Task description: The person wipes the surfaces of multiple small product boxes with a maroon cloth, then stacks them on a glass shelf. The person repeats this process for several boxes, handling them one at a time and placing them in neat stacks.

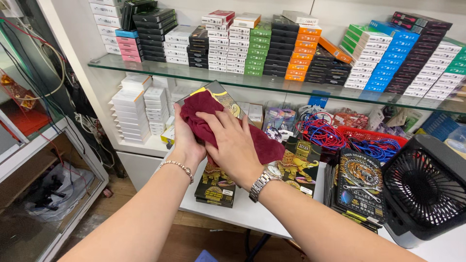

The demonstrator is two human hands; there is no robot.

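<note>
One flat rectangular black-and-gold cardboard box (221, 97) was gripped at its left edge by the left hand (184, 138), above the white bench (252, 213). The right hand (235, 143), fingers spread flat, pressed one soft dark-red cloth (206, 121) against the box face. One black slatted plastic fan (427, 187) stood at right.

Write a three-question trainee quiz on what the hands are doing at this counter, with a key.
1. True or false: the right hand presses a dark red cloth onto a flat black box.
2. Which hand grips the box's edge? A) left hand B) right hand C) neither
3. Fill in: the black fan stands at the counter's ____ end in the head view.

Key: 1 true. 2 A. 3 right.
</note>
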